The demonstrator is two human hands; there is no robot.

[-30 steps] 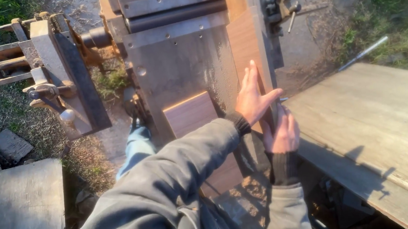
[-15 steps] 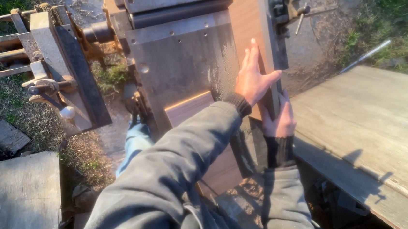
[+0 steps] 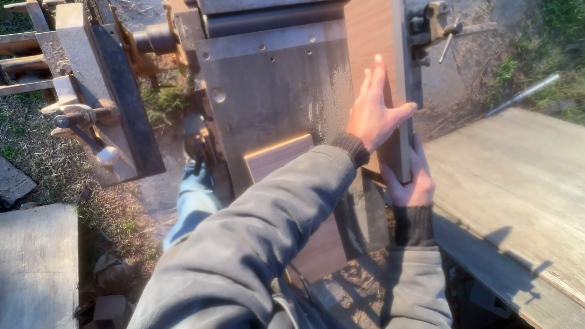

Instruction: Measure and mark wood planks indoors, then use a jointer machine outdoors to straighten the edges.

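A long brown wooden board (image 3: 368,33) lies along the right side of a grey metal machine table (image 3: 266,90), beside a narrow upright metal strip (image 3: 401,72). My left hand (image 3: 372,113) lies flat on the board, fingers pointing away from me and thumb stretched over its right edge. My right hand (image 3: 409,183) grips the board's near end from behind. A second, shorter wooden piece (image 3: 279,157) lies on the table left of my left sleeve, partly hidden by my arm.
A metal clamp assembly with a handle (image 3: 88,125) stands at the left over grass and dirt. A wide weathered plank surface (image 3: 538,194) runs along the right. A grey slab (image 3: 17,290) lies at lower left. A metal rod (image 3: 523,94) rests at the far right.
Both hands have slid the board farther away from me along the machine table. My left hand has reached farther up the board.
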